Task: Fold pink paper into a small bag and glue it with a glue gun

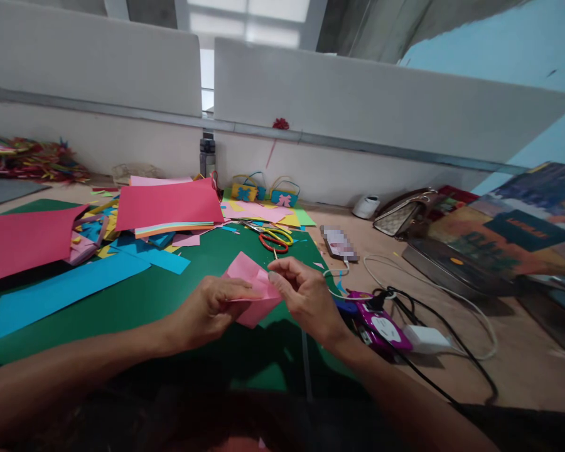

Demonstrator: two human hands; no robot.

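A pink folded paper point(253, 315) is held above the green mat point(226, 251), its upper part standing up like an open pocket. My left hand point(211, 307) is closed on its left side, the thumb lying along the fold. At its right edge is my right hand point(306, 295), with thumb and fingers pinched around a thin wooden stick point(275, 253) whose tip pokes up past the fingers. The stick's lower end is hidden. Just beyond the hands lie scissors with red and yellow handles point(277, 238).
Red paper sheets point(169, 204), blue strips point(70, 289) and scraps lie left. Small paper bags point(285, 194) stand at the back beside a bottle point(207, 157). On the right are a phone point(339, 243), a purple power strip point(379, 323) with cables, and a handbag point(400, 213).
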